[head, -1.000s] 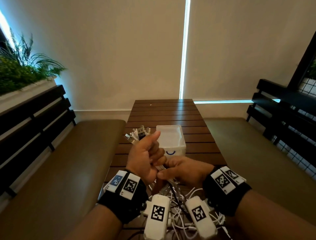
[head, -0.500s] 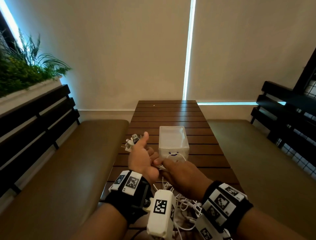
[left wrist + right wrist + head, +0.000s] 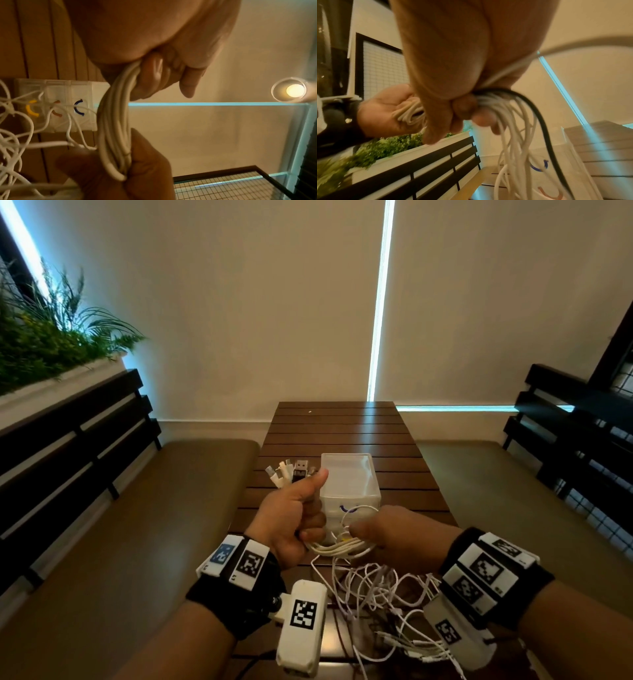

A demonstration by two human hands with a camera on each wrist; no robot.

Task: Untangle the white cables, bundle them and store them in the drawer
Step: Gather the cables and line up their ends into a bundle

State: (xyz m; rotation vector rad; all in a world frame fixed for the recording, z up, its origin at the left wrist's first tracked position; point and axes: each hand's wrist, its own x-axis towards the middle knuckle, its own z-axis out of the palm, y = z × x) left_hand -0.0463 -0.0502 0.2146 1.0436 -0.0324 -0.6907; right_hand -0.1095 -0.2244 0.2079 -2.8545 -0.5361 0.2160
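My left hand (image 3: 289, 520) and right hand (image 3: 394, 534) both grip gathered cables (image 3: 337, 547) | tangle (image 3: 387, 594) remains nearer me than drawer (image 3: 349, 484) | drawer unfilled, I judge.

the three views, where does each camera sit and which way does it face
Head: on the head, looking forward and down the table at the drawer box; both forearms, left hand and right hand show.
Left wrist: under the left wrist, looking along the palm at the cables; the right hand's grip shows below.
Right wrist: under the right wrist, looking along the palm toward the planter; the left hand shows behind.
Shared: all three show the cables held by both hands, and the drawer box.
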